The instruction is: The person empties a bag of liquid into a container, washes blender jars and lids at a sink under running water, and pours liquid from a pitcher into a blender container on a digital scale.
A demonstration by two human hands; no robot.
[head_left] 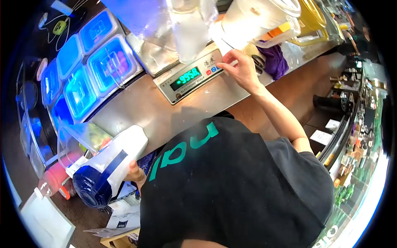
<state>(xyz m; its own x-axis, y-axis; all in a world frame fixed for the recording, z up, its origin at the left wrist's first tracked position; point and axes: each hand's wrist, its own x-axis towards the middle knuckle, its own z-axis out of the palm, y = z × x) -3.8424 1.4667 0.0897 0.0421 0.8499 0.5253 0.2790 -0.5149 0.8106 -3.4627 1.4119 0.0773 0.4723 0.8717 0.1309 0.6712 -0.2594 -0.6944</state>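
My left hand [135, 172] is closed round a white jug-like container [124, 151] with a dark blue round end [92, 186]. It is tilted, and the jug hides part of the hand. My right hand [242, 70] holds nothing; its bent fingers are a little apart at the button end of an electronic scale [173, 94]. Whether a fingertip presses a button I cannot tell. Green digits glow on the scale's display [186, 78], reading roughly -995.8. On the scale's metal plate [155, 58] stands a clear, frosted vessel [190, 33].
Several lidded tubs [111, 64] lit blue sit in a rack at the left. Behind my right hand are a large translucent bucket [258, 20], a purple cloth [275, 62] and black-handled scissors [259, 64]. A pinkish bottle [56, 177] lies beyond the jug.
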